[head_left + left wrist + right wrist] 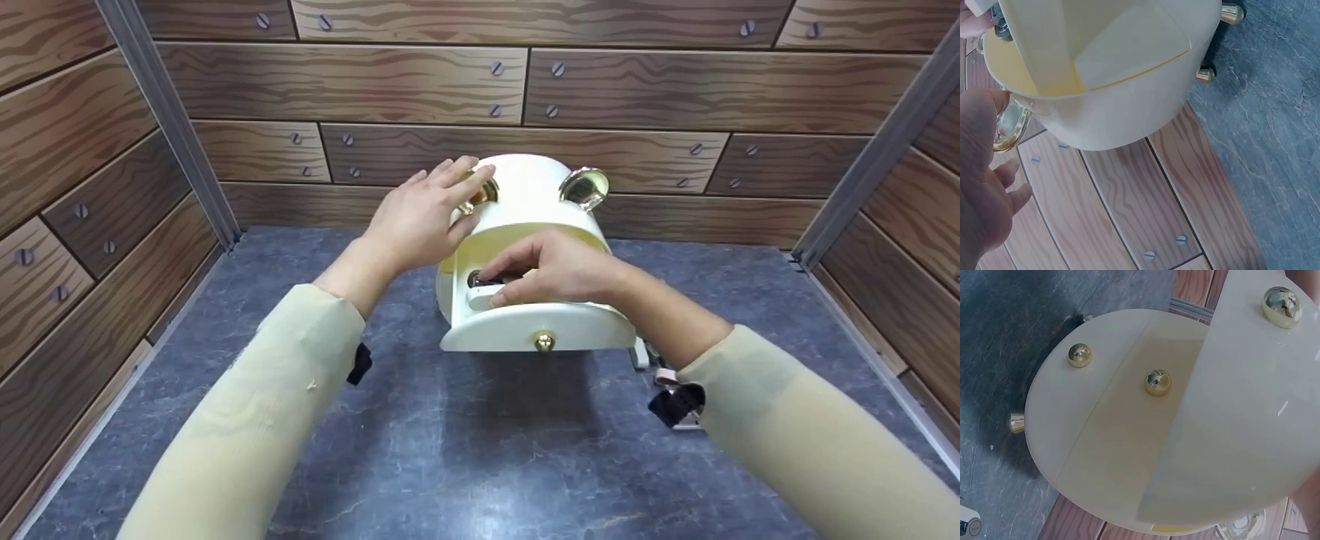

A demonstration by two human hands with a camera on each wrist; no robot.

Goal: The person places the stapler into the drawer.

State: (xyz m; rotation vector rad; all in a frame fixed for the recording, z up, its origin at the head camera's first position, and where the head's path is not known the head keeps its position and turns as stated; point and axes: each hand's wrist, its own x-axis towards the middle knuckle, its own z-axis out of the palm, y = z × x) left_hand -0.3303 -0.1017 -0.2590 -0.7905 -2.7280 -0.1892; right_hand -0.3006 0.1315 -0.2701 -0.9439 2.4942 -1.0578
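Observation:
A glossy white rounded box (525, 176) with gold ear-shaped pieces stands before me. Its top drawer (480, 334) is pulled out toward me, with a gold knob (544, 341) on the front. My left hand (420, 214) rests at the left gold ear (484, 196), fingers spread and fairly straight; in the left wrist view its fingertips are right at the ear's rim. Inside the drawer, my right hand (559, 270) pinches a small white object with a dark, shiny metallic part (484, 295) between thumb and fingers. Its exact kind cannot be told.
Lower drawers with gold knobs (1158, 382) show below the pulled-out one. Short gold feet (1205, 74) hold the box off the dark marbled tabletop (480, 465). Right of the box lie small items, including a white piece (639, 355). Wood-patterned walls (420, 82) enclose the back and sides.

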